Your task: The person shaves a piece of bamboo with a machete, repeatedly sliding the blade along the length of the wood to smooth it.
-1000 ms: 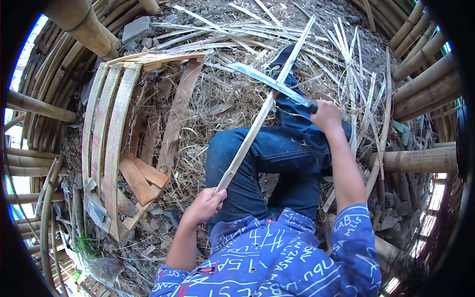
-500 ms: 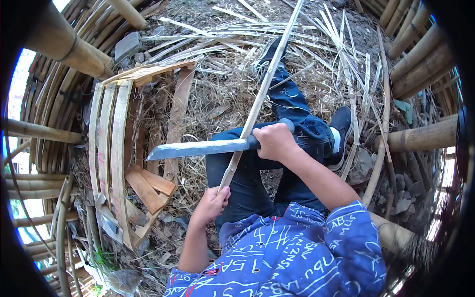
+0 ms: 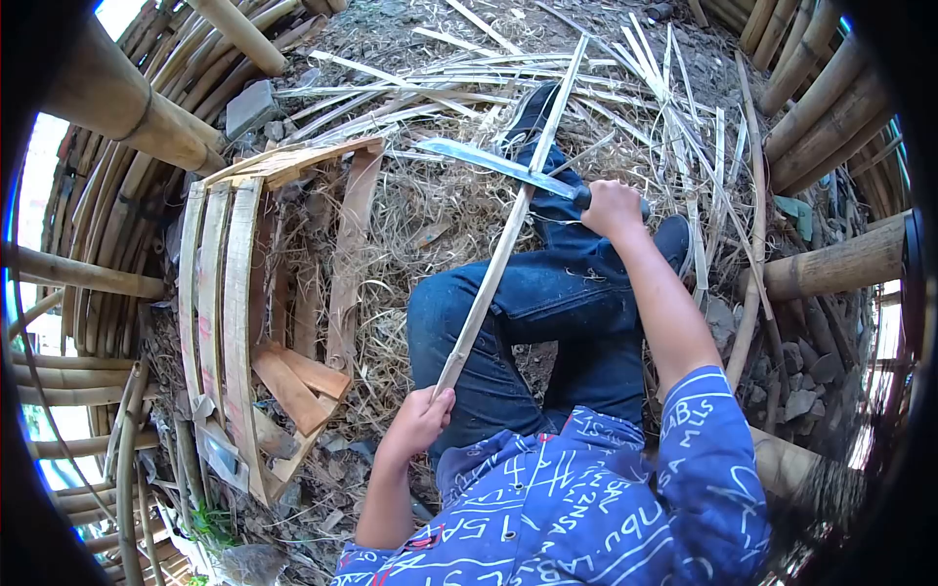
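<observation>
Under the right hand (image 3: 611,208), the knife (image 3: 481,158) handle is hidden.

Knife (image 3: 498,164) handle mostly inside right hand (image 3: 611,207) — bamboo strip (image 3: 498,259) end inside left hand (image 3: 422,420).

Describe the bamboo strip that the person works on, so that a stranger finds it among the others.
Find the blue jeans in the middle. One long pale strip slants across them, from the left hand up past the black shoe. Only this strip is held, and the knife in the right hand crosses it.
</observation>
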`<state>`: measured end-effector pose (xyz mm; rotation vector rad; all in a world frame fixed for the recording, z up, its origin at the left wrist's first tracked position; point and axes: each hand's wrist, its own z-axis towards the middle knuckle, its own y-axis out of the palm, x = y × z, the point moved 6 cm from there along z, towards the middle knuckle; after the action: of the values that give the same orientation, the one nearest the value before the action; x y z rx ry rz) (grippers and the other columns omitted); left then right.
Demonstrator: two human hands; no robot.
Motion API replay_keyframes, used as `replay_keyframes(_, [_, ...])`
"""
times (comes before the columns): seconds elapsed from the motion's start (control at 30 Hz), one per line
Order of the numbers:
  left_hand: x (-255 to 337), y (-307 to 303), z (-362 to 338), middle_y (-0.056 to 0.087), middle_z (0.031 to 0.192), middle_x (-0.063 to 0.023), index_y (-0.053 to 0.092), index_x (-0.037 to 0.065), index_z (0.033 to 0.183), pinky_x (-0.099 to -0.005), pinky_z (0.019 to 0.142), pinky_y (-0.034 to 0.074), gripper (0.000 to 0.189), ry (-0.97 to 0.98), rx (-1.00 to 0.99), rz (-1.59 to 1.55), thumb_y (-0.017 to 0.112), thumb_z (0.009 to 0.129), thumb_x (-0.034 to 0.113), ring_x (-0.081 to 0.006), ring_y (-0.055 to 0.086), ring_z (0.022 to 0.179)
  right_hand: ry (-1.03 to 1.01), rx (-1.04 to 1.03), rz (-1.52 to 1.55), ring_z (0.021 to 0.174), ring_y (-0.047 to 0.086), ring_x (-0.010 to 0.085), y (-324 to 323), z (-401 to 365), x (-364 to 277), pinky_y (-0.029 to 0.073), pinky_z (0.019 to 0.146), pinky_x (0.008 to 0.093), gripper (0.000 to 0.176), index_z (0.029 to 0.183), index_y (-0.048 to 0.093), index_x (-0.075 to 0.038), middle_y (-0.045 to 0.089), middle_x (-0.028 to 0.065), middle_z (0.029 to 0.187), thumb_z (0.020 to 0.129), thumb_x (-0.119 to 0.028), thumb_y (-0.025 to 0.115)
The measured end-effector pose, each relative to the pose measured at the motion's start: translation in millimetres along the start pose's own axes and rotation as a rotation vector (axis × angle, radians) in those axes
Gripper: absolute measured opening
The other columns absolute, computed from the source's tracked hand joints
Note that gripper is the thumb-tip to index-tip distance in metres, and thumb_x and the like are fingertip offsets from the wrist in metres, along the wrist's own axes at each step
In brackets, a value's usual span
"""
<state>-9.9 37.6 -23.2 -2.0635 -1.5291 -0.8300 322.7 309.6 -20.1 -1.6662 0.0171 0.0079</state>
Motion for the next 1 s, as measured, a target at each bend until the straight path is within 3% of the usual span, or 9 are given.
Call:
replay_keyframes(0.17, [-11, 6, -1, 0.045, 0.059, 0.0037, 0.053, 0.006, 0.079, -0.0232, 0.044, 0.036, 0.034, -0.062, -0.012, -0.051, 0.047, 0.101, 0.03, -0.0051, 0.041, 0.05, 0.0, 0.023, 0.101, 0.086, 0.069, 0.0332, 15, -4, -9, 0.055, 0.077, 0.0427, 0.026, 0.087, 0.068, -0.006, 0.07, 0.0172, 0.092, 0.068, -0.025, 0.067])
replay_keyframes(0.3, [-4, 12, -1, 0.042, 0.055, 0.0035, 0.053, 0.003, 0.079, -0.0235, 0.041, 0.034, 0.036, -0.016, -0.022, -0.08, 0.044, 0.102, 0.03, -0.0053, 0.038, 0.045, -0.07, 0.091, 0.158, 0.077, 0.069, 0.0348, 14, -21, -27, 0.055, 0.072, 0.045, 0.023, 0.083, 0.066, -0.007, 0.069, 0.017, 0.08, 0.069, -0.025, 0.066])
replay_keyframes(0.47, [-18, 11, 0, 0.042, 0.056, 0.0042, 0.053, 0.005, 0.081, -0.0225, 0.041, 0.033, 0.033, -0.024, -0.009, -0.128, 0.044, 0.102, 0.029, -0.0046, 0.038, 0.046, -0.338, 0.11, 0.186, 0.069, 0.068, 0.0328, -5, -49, -54, 0.054, 0.065, 0.0431, 0.018, 0.077, 0.064, -0.008, 0.067, 0.0159, 0.071, 0.066, -0.021, 0.067])
replay_keyframes(0.57, [-31, 6, -7, 0.042, 0.057, 0.0044, 0.053, 0.005, 0.081, -0.0225, 0.043, 0.032, 0.032, -0.025, 0.009, -0.094, 0.046, 0.102, 0.029, -0.0045, 0.038, 0.048, -0.355, 0.132, 0.098, 0.073, 0.069, 0.0329, -2, -32, -43, 0.054, 0.067, 0.0426, 0.016, 0.078, 0.065, -0.009, 0.068, 0.0159, 0.074, 0.065, -0.019, 0.066])
replay_keyframes(0.63, [-37, 2, -17, 0.044, 0.058, 0.0043, 0.052, 0.006, 0.081, -0.0225, 0.046, 0.033, 0.031, -0.023, 0.022, -0.056, 0.048, 0.101, 0.029, -0.0048, 0.039, 0.05, -0.09, 0.063, 0.065, 0.082, 0.069, 0.0328, -6, -6, -13, 0.055, 0.073, 0.043, 0.019, 0.082, 0.069, -0.008, 0.07, 0.0169, 0.086, 0.067, -0.019, 0.066])
replay_keyframes(0.7, [-38, -5, -23, 0.046, 0.061, 0.0037, 0.052, 0.006, 0.08, -0.0222, 0.047, 0.034, 0.031, 0.051, 0.051, 0.073, 0.047, 0.101, 0.029, -0.0052, 0.041, 0.052, 0.116, 0.084, 0.102, 0.084, 0.07, 0.0319, -4, 17, 17, 0.055, 0.075, 0.0429, 0.021, 0.084, 0.069, -0.007, 0.07, 0.0163, 0.088, 0.068, -0.02, 0.066])
replay_keyframes(0.8, [-43, -9, -23, 0.046, 0.062, 0.004, 0.052, 0.007, 0.082, -0.0219, 0.048, 0.035, 0.03, -0.055, -0.018, -0.007, 0.048, 0.101, 0.029, -0.0049, 0.041, 0.054, 0.096, 0.076, 0.023, 0.087, 0.07, 0.0314, -6, 25, 17, 0.055, 0.076, 0.043, 0.022, 0.085, 0.069, -0.007, 0.071, 0.0155, 0.088, 0.068, -0.021, 0.066])
replay_keyframes(0.9, [-49, -2, -21, 0.04, 0.059, 0.0062, 0.05, 0.009, 0.082, -0.0204, 0.041, 0.028, 0.027, -0.078, -0.042, -0.12, 0.046, 0.102, 0.027, -0.0029, 0.034, 0.046, 0.029, 0.1, 0.016, 0.085, 0.07, 0.0316, -14, 18, 4, 0.055, 0.076, 0.0435, 0.023, 0.086, 0.069, -0.007, 0.071, 0.0155, 0.086, 0.069, -0.022, 0.066])
replay_keyframes(1.0, [-50, -1, -20, 0.04, 0.06, 0.0063, 0.05, 0.008, 0.083, -0.0199, 0.041, 0.027, 0.027, -0.063, -0.048, -0.116, 0.047, 0.102, 0.027, -0.0024, 0.034, 0.047, -0.055, 0.128, 0.098, 0.078, 0.07, 0.0332, -7, 0, -10, 0.055, 0.072, 0.0436, 0.021, 0.084, 0.067, -0.008, 0.07, 0.0161, 0.082, 0.069, -0.022, 0.065])
